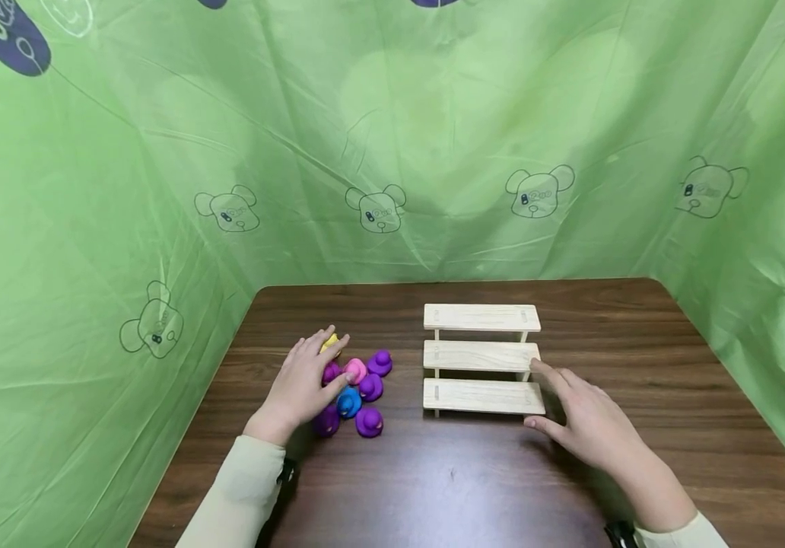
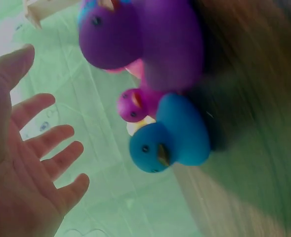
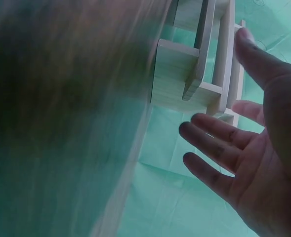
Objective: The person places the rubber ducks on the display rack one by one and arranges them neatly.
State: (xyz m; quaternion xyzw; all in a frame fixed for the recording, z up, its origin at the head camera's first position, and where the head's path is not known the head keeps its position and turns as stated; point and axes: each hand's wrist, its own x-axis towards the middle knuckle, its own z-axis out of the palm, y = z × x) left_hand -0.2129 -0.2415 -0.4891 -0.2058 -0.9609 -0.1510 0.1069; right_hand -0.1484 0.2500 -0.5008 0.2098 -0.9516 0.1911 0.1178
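My left hand (image 1: 297, 384) hovers over a cluster of small rubber ducks left of the middle of the table, fingers spread and nothing held. Among them are a yellow duck (image 1: 330, 345), a pink duck (image 1: 355, 371), a blue duck (image 1: 348, 403) and several purple ones, such as the purple duck (image 1: 369, 422). In the left wrist view, a large purple duck (image 2: 170, 44) and a blue duck (image 2: 187, 133) appear beside the open palm. To the right stands a three-tier wooden rack (image 1: 481, 355). My right hand (image 1: 587, 418) is at its right end, fingers extended, fingertips close to the lower tiers.
The dark wooden table (image 1: 461, 479) has rounded back corners. Behind it and at both sides hangs a green curtain (image 1: 433, 137) printed with bear faces. The rack sits to the right of the ducks, with a strip of table between.
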